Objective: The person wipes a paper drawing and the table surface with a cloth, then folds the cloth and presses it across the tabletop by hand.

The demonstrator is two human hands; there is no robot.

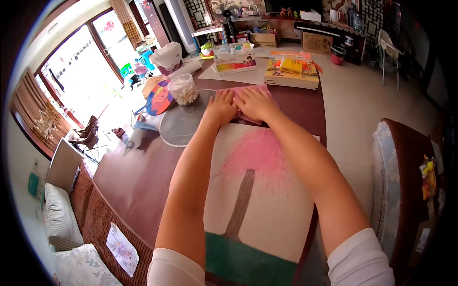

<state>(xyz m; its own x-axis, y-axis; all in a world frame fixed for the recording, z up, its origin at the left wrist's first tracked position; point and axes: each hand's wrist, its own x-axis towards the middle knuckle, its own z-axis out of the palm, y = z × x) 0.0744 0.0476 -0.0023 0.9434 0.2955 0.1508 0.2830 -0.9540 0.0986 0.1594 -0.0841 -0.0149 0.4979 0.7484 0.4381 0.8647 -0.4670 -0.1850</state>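
Both hands reach forward over the table to a folded pink cloth [272, 94] beyond the far edge of a painting [281, 214]. My left hand [221, 107] rests on the cloth's left part, its fingers stretched forward. Beside it, my right hand [257, 105] lies on the cloth with fingers extended and apart. Part of the cloth is hidden under the hands. The painting lies flat between my forearms: a pink tree crown [253, 152], a grey-brown trunk [240, 202] and a green ground band [243, 257].
Left of my hands are a round grey translucent lid [179, 126], a tub of small pale pieces [183, 90] and a colourful round fan [164, 99]. Farther back stand a tissue box [234, 64] and stacked books [292, 76]. A sofa [90, 243] borders the table's left side.
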